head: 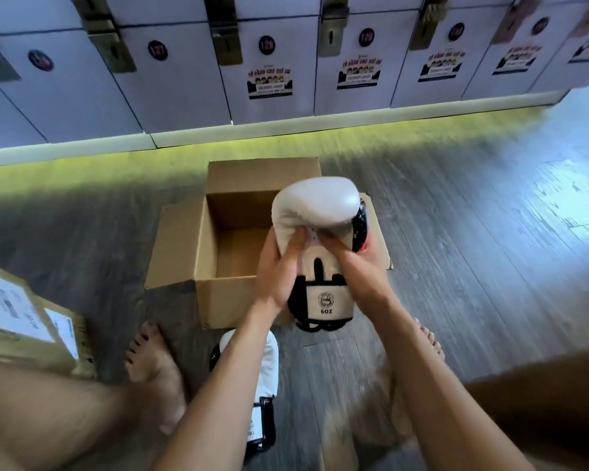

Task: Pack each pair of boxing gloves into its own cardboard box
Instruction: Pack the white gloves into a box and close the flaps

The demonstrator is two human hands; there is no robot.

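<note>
A white boxing glove [315, 207] with a black cuff marked 6OZ hangs over the right half of an open cardboard box [215, 300] on the floor. My left hand [279, 270] grips its left side and my right hand [357, 266] grips its right side, thumbs on the palm. Something black with a red spot shows behind the glove on its right; what it is cannot be told. The box's visible inside holds nothing. A second white glove [264, 365] lies on the floor between my feet, partly hidden by my left forearm.
A taped cardboard box [31, 334] with labels sits at the left edge. A brown surface [541, 402] fills the lower right. My bare feet [153, 365] stand close to the open box. White numbered lockers [269, 62] line the far wall above grey wood flooring.
</note>
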